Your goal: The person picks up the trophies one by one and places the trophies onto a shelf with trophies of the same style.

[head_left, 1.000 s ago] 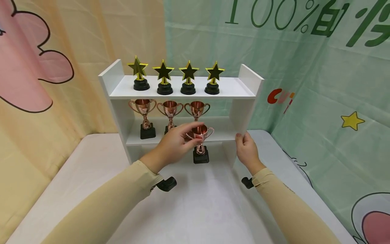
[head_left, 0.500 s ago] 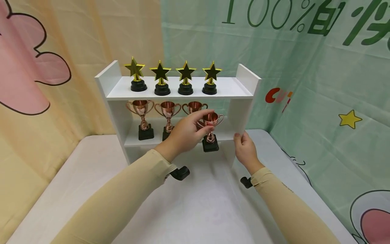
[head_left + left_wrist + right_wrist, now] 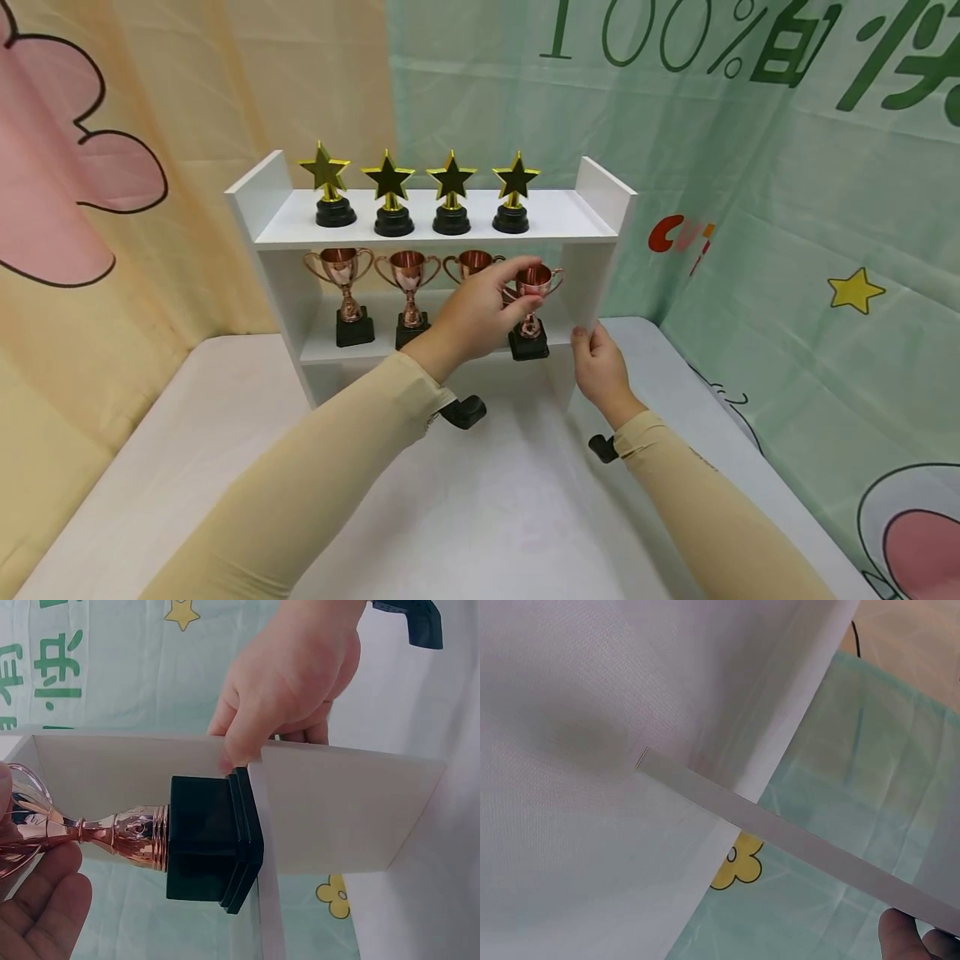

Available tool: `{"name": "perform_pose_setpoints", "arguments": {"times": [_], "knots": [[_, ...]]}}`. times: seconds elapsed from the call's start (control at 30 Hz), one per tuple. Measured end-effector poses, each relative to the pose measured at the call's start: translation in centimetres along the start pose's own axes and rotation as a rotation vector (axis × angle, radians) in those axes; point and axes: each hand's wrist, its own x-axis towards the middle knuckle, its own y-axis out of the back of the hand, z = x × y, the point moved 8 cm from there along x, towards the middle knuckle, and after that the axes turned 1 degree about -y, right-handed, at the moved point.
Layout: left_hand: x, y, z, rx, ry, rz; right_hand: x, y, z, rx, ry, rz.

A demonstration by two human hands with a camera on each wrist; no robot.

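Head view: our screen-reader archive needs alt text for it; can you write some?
A person's left hand grips a copper cup trophy at the middle tier of a white shelf, beside three matching trophies. The right hand holds the shelf's right side panel. Four gold star trophies stand on top.

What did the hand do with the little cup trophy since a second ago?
The left hand lifted the copper cup trophy it grips up from the table and rightward, to the shelf's lower board beside the third cup. The right hand stayed on the shelf's right side panel. The star trophies didn't move.
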Motion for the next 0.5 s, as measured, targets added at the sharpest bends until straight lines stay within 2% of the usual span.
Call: {"name": "perform_pose_setpoints", "arguments": {"times": [0.27, 0.5], "knots": [[1.0, -0.9, 0.2, 0.009, 0.01, -0.007, 0.0, 0.0, 0.1, 0.006, -0.004, -0.002], [1.6, -1.0, 0.2, 0.03, 0.02, -0.013, 0.0, 0.0, 0.0, -0.006, -0.015, 0.006]]}}
